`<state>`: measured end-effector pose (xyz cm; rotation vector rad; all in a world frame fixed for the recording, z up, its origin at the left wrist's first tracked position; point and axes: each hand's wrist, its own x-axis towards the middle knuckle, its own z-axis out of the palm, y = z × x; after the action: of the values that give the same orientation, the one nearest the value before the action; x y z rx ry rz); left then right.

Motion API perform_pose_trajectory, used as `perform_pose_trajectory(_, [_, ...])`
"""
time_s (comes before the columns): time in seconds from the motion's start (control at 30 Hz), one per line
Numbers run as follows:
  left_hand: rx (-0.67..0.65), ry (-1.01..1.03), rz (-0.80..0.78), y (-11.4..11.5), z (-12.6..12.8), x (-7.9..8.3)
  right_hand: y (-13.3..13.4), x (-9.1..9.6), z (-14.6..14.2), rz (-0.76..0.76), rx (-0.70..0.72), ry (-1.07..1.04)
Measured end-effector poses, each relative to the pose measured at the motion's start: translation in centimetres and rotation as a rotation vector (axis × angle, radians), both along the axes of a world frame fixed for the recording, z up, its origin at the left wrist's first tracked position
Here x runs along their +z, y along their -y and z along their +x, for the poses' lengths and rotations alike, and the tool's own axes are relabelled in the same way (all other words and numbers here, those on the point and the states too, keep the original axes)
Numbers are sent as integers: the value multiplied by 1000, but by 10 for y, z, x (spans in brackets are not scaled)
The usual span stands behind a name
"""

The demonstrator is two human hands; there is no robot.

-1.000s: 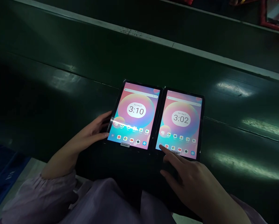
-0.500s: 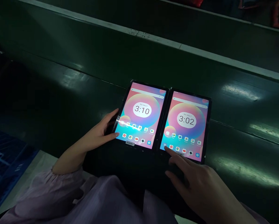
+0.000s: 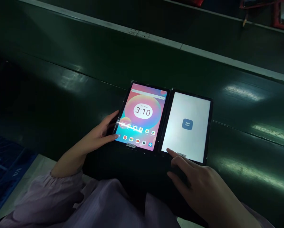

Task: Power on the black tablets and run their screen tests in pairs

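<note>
Two tablets lie side by side, their long edges nearly touching. The left tablet (image 3: 143,110) is lit with a colourful home screen showing 3:10 and rows of icons. A white page with a blue equals-sign icon fills the right tablet (image 3: 186,139). My left hand (image 3: 100,131) grips the left tablet's left edge, thumb over its lower corner and fingers along the side. With the index finger stretched out, my right hand (image 3: 194,177) touches the lower left corner of the right tablet. Its other fingers are loosely bent and hold nothing. Small labels sit on both lower bezels.
A dark green, glossy work surface (image 3: 89,95) lies under the tablets. Beyond it runs a pale strip (image 3: 156,39). Red-framed items (image 3: 278,19) are at the top right. A blue plastic crate (image 3: 6,171) stands low on the left.
On the right tablet, the home screen showing 3:02 has given way to a white page with a blue icon. Both hands stay nearly where they were; the view has shifted slightly.
</note>
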<state>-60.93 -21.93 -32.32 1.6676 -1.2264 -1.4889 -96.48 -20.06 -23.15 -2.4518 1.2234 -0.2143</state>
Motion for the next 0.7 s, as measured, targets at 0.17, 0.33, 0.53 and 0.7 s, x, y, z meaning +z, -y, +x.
perform_pose_trajectory(0.17, [-10, 77, -22, -2, 1, -4, -3, -2, -2, 23, -20, 12])
perform_pose_trajectory(0.33, [18, 145, -34, -8, 4, -11, -9, -6, -5, 43, -111, 18])
perform_pose_trajectory(0.53, [256, 165, -7, 11, -20, 10, 23, 5, -28, -68, -332, 99])
perform_pose_trajectory(0.7, [569, 43, -117, 57, -50, 16, 49, 0, -42, -159, -554, 106])
